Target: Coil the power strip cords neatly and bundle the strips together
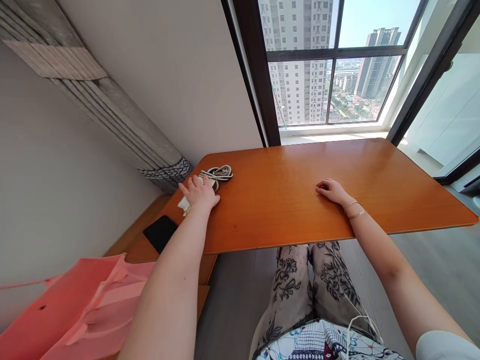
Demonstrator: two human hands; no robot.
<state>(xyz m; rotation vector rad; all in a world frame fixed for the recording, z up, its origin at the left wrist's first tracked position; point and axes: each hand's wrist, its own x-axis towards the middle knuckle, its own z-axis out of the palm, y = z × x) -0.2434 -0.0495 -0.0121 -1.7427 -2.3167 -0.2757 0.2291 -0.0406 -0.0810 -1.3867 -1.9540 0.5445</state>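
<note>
My left hand lies palm down near the left end of the orange wooden table, fingers spread, pressing a white cloth or tissue that pokes out beneath it. Just beyond its fingertips sits a coiled white cable bundle. My right hand rests on the middle of the tabletop with fingers loosely curled down and nothing in them; two thin bracelets circle that wrist.
A black phone lies on a lower wooden surface at the left. A pink bag sits at the bottom left. Rolled mats lean on the wall. A large window is behind the table.
</note>
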